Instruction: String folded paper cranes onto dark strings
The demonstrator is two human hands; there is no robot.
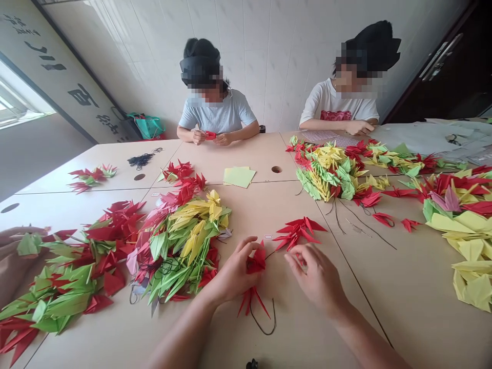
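**Tight pinch, slack line, crowded tabletop: tangling is the danger**

A red folded-paper crane point(255, 262) is gripped in the left hand point(236, 271), with the fingers curled and pressed together around its folded body, above the cream laminate table point(338, 318). A thin black cord point(263, 328) is seen looping slack below, and a second red paper crane point(251, 302) appears to be hung from it, close to the tabletop. On the right hand point(319, 279), the fingertips point(296, 259) are pinched together on something too small to be made out. Just beyond them, a loose bunch of red paper cranes point(295, 233) is spread on the table.

Crushing of the thin paper folds could be caused by any tightening of that curled grip. Snagging is the larger risk: a heap of green, yellow and red paper cranes point(180, 251) is piled near the left wrist, and the loose cord could be caught among its points if it is dragged sideways. If the right-hand pinch is lost, the lower crane could be left swinging or pulled loose by its own slack line.
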